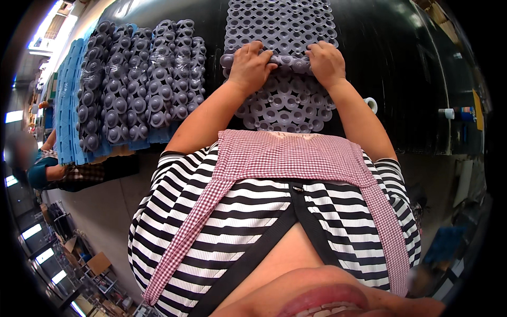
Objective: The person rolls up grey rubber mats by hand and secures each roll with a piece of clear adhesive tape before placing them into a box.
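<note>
Left hand (252, 62) and right hand (326, 61) both clamped on rolled fold of grey mat (280, 100); rolled mats (142, 79) stacked left.

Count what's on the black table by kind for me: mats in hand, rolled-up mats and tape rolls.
Grey suction-cup mat lying flat, both hands gripping its rolled fold: 1
Rolled grey mats standing side by side at the left: about 4; the seams between them are hard to tell
White tape rolls, one by the right forearm, one farther right: 2
Total: about 7

Factory floor: stacked rubber mats (140, 79)
</note>
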The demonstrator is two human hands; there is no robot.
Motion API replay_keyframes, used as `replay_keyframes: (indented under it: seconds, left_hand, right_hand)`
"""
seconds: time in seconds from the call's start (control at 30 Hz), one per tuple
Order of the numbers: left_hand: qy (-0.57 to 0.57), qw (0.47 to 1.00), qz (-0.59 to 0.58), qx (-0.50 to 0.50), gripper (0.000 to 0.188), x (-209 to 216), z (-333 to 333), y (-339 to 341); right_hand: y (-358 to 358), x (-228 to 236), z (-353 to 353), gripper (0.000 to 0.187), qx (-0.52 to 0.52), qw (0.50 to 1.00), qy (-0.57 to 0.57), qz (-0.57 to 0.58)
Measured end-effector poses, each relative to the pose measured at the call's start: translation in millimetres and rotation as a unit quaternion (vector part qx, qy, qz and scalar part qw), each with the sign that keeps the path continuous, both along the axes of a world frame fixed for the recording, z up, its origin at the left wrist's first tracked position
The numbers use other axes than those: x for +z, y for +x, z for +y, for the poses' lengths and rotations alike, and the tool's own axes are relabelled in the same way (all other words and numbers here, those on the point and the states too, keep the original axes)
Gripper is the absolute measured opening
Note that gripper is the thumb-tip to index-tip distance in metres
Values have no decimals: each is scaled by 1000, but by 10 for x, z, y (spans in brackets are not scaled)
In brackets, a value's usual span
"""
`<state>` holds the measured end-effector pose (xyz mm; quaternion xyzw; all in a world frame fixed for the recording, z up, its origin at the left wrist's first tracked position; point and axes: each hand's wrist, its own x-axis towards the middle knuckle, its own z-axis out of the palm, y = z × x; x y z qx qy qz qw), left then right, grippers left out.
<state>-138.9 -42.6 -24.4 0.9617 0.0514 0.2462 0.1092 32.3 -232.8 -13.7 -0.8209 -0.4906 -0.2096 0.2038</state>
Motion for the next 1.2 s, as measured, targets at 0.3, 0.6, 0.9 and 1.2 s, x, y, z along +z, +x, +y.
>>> replay_keyframes:
  seconds: [0.3, 0.6, 0.9, 1.2]
  left_hand:
    - [59, 996, -29, 54, 23, 149, 518, 746]
    - [61, 998, -29, -3, 42, -33, -83, 592]
    - [4, 984, 178, 14, 65, 223, 742, 1644]
    - [23, 998, -18, 50, 40, 48, 1087, 2164]
  right_hand:
    - [-241, -71, 8, 53, 17, 999, -37, -11]
    - [701, -177, 487, 42, 35, 995, -58, 73]
    - [652, -188, 674, 44, 9, 1000, 6, 1]
    - [1300, 6, 1196, 83, -76, 976, -190, 71]
